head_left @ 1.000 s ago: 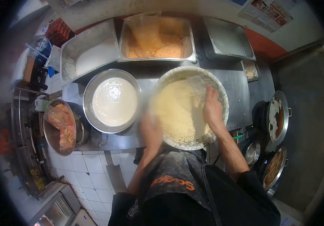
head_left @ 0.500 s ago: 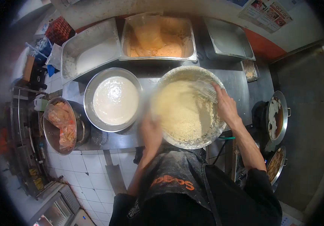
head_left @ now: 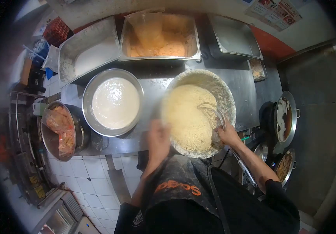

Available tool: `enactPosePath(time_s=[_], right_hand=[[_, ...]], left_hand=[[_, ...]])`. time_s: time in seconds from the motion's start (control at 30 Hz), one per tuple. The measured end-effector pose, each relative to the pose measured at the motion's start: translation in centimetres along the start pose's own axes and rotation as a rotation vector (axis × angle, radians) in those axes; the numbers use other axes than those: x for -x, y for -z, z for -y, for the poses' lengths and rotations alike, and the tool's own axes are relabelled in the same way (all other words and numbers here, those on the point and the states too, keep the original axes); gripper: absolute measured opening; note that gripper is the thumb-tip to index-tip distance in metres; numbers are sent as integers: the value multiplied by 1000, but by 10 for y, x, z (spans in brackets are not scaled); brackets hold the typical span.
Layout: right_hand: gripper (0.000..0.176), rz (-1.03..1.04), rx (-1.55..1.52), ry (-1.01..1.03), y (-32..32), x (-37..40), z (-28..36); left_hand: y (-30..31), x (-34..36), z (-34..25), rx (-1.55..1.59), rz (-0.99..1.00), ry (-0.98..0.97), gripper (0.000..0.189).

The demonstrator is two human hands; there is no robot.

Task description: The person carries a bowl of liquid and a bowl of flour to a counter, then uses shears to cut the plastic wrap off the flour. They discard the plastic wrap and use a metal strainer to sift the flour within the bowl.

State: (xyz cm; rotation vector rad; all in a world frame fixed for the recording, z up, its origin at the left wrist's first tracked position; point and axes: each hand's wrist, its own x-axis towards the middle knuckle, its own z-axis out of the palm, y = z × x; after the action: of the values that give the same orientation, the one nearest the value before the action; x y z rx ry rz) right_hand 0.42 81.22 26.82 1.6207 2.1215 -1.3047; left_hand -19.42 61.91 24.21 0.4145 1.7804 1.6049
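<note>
A large flour-caked bowl (head_left: pixel 225 90) stands in front of me, full of pale yellow flour-like powder (head_left: pixel 189 117). At its left rim my left hand (head_left: pixel 159 138) is closed on the edge, both slightly blurred. My right hand (head_left: pixel 229 134) is closed around a wire strainer (head_left: pixel 213 120) near its head, inside the bowl's right side. The strainer's long metal handle points down and right, past my forearm. Left of the bowl is a round metal basin (head_left: pixel 86 102) of white batter (head_left: pixel 116 103), which neither hand touches.
Behind stand metal pans holding white powder (head_left: pixel 93 54), orange crumb with a plastic bag (head_left: pixel 170 48), and a pale liquid (head_left: pixel 236 41). A pot with bagged raw meat (head_left: pixel 64 128) is at left. Pans with dark oil (head_left: pixel 286 119) sit at right.
My right hand has moved down the bowl's right side, and the strainer has turned so its handle now shows. The powder has shifted to the right. My left hand stays by the left rim.
</note>
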Motion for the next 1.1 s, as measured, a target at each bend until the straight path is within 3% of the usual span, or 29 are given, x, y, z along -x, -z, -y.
enactPosePath(time_s=[0.07, 0.4, 0.47, 0.5, 0.57, 0.67, 0.8, 0.87, 0.93, 1.0, 1.03, 1.07, 1.1], right_hand=[[46, 93, -205, 22, -8, -2, -6], [52, 296, -430, -200, -31, -6, 1], [32, 333, -592, -412, -29, -4, 5], [32, 328, -598, -409, -32, -9, -7], [8, 622, -944, -548, -44, -24, -34], [13, 670, -1051, -459, -59, -34, -43], [10, 585, -1020, -484, -44, -16, 5], [11, 378, -835, -318, -30, -4, 26], [14, 473, -719, -256, -26, -14, 8], [44, 220, -453, -16, -28, -8, 6], [68, 166, -282, 52, -27, -10, -2], [68, 174, -276, 53, -23, -8, -2], [71, -61, 85, 411, -19, -5, 1]], left_hand=[[1, 1, -2, -51, -6, -10, 25], [3, 0, -17, -118, 40, -6, 19], [3, -1, -18, -156, 54, 26, 19], [3, -2, -16, -136, 60, -13, 19], [2, -4, -17, -116, 63, -55, 19], [4, -2, -13, -178, 88, -43, 21], [15, -12, 22, -79, 98, -59, 24], [20, -15, 27, -27, 110, -31, 24], [25, -9, 30, 61, 93, 108, 24], [28, -4, 32, 40, 78, 131, 25], [29, -2, 33, 23, 62, 155, 25], [29, -2, 37, 26, 54, 158, 25], [30, -4, 42, -9, 47, 138, 26]])
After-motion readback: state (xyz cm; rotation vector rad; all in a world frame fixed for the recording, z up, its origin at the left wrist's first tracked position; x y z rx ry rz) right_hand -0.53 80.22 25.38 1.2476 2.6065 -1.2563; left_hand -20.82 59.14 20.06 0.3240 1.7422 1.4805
